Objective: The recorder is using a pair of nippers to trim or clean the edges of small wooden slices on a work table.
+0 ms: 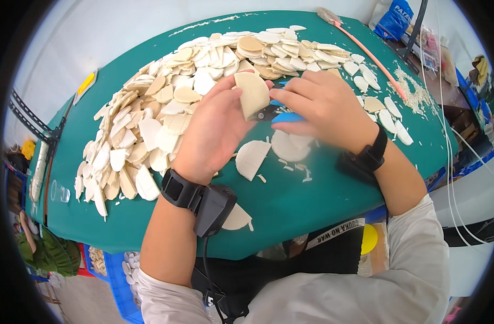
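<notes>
Surface: green cloth-covered table point(311, 200) with a curved front edge; it looks soft and matte, so the flat pieces lie on it without sliding.
Main heap: large pile of pale cream and tan half-round flat pieces point(166, 108), thin like chips of wood or shell, overlapping like fish scales across the far and left part of the table, within reach of both hands.
Left hand: left hand point(214, 129) has its fingers closed around one tan half-round flat piece point(252, 94); it holds the piece upright by the lower part, so the top edge is free.
Right hand: right hand point(325, 105) has its fingers curled around a small blue-handled tool point(287, 116), which meets the held piece at its right edge; I judge it is a trimming tool, but the blade part is hidden.
Near the hands: two white half-round pieces point(271, 151) lie flat on the cloth just below the hands, and small white shavings point(295, 168) lie around them.
Right side: a row of white oval pieces point(390, 116) lies apart from the big heap; a long thin pink stick point(374, 59) and a patch of pale crumbs point(414, 89) are beyond it.
Wrists: each wrist wears a black band; a black box-shaped device point(214, 208) is at the left one.
</notes>
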{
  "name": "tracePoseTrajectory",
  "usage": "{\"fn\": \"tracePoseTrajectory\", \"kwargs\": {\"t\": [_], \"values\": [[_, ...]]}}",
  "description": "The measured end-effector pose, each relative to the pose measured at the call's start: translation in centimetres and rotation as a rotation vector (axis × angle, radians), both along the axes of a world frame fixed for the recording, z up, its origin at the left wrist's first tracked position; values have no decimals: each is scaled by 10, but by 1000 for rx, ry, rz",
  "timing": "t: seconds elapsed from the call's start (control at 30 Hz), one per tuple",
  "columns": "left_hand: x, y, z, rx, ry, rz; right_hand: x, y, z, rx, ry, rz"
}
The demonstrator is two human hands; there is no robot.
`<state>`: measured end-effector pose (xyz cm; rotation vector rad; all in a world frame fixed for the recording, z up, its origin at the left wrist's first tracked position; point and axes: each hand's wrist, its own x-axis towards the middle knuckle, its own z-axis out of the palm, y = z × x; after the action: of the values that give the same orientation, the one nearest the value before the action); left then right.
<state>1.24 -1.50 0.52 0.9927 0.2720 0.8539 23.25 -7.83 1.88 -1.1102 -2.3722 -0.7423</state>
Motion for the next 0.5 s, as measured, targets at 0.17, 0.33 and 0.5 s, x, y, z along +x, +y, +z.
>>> {"fn": "tracePoseTrajectory", "kwargs": {"t": [0.17,0.33,0.5], "values": [[0,2,-1,0,-36,-9,-1,-3,3,50,20,18],[-5,-1,4,-50,-70,-3,-4,-3,1,73,106,60],[-9,1,11,-57,-107,-35,-1,-2,6,133,183,131]]}}
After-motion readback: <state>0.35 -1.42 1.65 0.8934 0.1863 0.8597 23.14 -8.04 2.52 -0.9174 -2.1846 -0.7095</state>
